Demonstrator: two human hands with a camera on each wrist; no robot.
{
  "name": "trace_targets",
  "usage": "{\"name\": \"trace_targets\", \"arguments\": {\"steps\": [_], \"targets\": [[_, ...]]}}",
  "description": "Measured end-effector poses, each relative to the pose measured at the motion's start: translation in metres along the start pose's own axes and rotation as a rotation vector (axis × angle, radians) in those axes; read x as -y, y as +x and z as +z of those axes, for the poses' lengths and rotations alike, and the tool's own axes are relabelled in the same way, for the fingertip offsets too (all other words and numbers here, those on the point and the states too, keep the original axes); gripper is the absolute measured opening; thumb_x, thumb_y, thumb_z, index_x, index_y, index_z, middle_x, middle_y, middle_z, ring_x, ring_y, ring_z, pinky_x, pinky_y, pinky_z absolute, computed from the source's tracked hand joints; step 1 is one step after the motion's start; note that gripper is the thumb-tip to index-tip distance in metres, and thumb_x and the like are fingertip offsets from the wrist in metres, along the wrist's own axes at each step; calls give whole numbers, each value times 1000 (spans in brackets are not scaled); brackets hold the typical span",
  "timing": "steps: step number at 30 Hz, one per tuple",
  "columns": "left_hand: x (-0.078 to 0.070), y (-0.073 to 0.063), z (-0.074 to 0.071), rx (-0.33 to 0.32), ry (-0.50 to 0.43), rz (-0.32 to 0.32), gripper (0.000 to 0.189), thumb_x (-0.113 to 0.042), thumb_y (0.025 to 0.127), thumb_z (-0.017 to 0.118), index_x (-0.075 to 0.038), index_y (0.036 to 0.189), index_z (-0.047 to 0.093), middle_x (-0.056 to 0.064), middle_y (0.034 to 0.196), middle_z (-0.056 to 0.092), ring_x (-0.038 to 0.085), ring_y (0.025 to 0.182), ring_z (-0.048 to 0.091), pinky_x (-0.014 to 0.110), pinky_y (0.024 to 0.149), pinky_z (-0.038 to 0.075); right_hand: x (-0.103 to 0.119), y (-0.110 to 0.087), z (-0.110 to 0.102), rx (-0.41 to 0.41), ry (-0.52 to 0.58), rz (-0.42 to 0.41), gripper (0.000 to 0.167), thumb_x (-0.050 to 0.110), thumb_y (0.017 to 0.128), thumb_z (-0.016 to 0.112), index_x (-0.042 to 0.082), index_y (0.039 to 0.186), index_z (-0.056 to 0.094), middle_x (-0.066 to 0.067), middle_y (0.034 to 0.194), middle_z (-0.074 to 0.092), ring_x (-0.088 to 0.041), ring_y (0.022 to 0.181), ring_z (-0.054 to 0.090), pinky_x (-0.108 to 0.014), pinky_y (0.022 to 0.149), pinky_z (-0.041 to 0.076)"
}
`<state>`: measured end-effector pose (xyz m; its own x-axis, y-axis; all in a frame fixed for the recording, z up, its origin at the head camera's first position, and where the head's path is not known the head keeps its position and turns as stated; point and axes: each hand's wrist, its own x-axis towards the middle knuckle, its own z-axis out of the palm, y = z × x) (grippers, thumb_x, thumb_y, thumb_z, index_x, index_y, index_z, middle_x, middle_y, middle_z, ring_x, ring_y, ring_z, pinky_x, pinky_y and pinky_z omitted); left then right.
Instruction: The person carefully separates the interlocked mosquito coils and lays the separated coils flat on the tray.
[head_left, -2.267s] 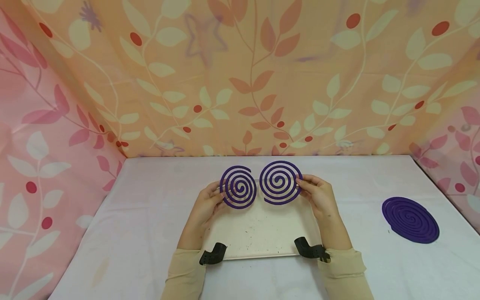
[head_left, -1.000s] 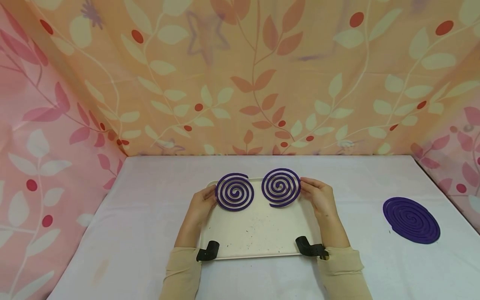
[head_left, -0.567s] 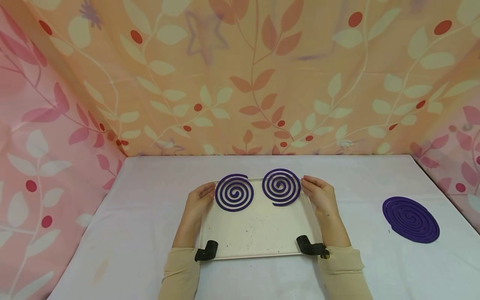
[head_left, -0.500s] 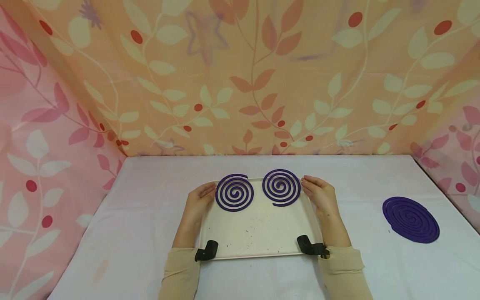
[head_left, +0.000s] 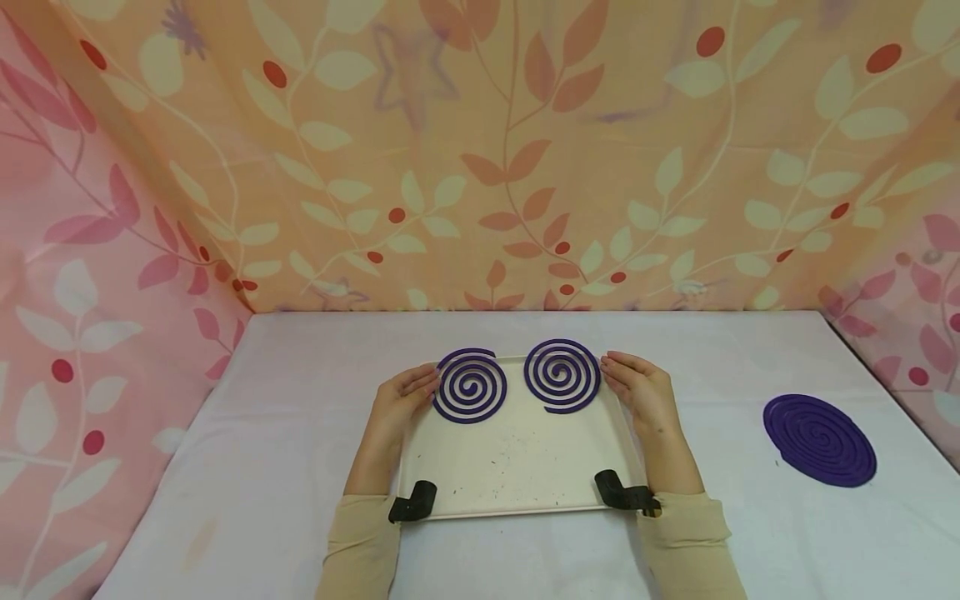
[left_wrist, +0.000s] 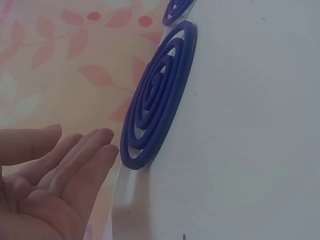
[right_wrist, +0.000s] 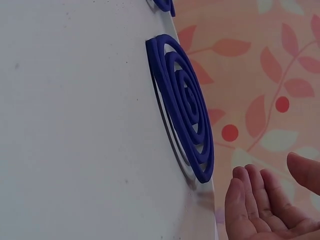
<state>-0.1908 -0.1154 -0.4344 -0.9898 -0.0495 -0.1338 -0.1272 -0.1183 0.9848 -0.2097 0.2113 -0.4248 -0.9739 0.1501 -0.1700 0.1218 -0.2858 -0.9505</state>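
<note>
Two purple mosquito coils, the left one (head_left: 471, 386) and the right one (head_left: 560, 372), lie side by side at the far edge of a cream tray (head_left: 517, 471). My left hand (head_left: 396, 411) has its fingertips right at the left coil's outer edge, overlapping it in the head view. In the left wrist view those fingers (left_wrist: 95, 160) are extended, the thumb apart. Beside the right coil (right_wrist: 200, 120), my right hand (head_left: 647, 397) is held with straight fingers (right_wrist: 250, 200) and nothing in its grasp. A slim shadow gap shows under that coil's edge in the right wrist view.
A denser purple coil disc (head_left: 820, 437) lies on the white-covered table (head_left: 247, 467) at the right. Small dark crumbs dot the tray. Black wrist mounts (head_left: 415, 502) overlap the tray's near corners. Patterned cloth (head_left: 510, 167) hangs behind the table.
Both coils were held up in the hands and have been lowered onto the tray's far edge and let go. The left fingers have since shifted slightly right, over the left coil's edge.
</note>
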Motion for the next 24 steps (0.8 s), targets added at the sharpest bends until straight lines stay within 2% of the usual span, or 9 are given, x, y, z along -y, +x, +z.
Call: {"name": "trace_targets", "arguments": {"steps": [3, 7, 13, 15, 19, 24], "targets": [[-1, -1, 1, 12, -8, -12, 37, 13, 92, 45, 16, 129, 45, 31, 129, 49, 25, 113, 57, 19, 86, 49, -4, 4, -4, 26, 32, -27, 39, -4, 89, 56, -19, 124, 47, 1, 90, 70, -11, 91, 66, -26, 88, 49], [-1, -1, 2, 38, -4, -16, 37, 12, 93, 44, 15, 130, 44, 31, 129, 49, 28, 116, 55, 23, 90, 48, 0, 0, -4, 35, 50, -48, 26, -5, 89, 57, -12, 114, 59, -1, 90, 70, -13, 91, 66, -26, 87, 50], [-2, -1, 12, 97, -16, 4, 36, 11, 93, 45, 17, 129, 44, 32, 130, 48, 22, 112, 58, 21, 88, 49, 14, -4, -8, 53, 80, -60, 24, -5, 90, 54, -10, 114, 59, -1, 91, 70, -12, 89, 66, -28, 90, 49], [-3, -2, 18, 126, -36, 1, 36, 11, 93, 45, 17, 129, 44, 32, 130, 47, 21, 111, 58, 20, 87, 49, 19, -5, -13, 55, 84, -52, 19, -5, 91, 54, -3, 107, 64, -1, 90, 70, -12, 88, 66, -29, 91, 49], [-4, -8, 35, 217, -57, 6, 36, 9, 94, 44, 17, 129, 43, 33, 130, 47, 28, 115, 55, 22, 89, 49, 27, -9, -28, 57, 101, -33, 22, -5, 91, 54, 10, 91, 70, -2, 91, 70, -12, 87, 67, -29, 91, 49], [-2, -19, 66, 343, -49, -4, 34, 5, 95, 46, 15, 128, 46, 33, 127, 50, 32, 116, 54, 39, 97, 45, 36, -16, -54, 95, 122, -33, 18, -4, 92, 55, 8, 93, 69, -2, 92, 70, -13, 89, 66, -26, 89, 50]]}}
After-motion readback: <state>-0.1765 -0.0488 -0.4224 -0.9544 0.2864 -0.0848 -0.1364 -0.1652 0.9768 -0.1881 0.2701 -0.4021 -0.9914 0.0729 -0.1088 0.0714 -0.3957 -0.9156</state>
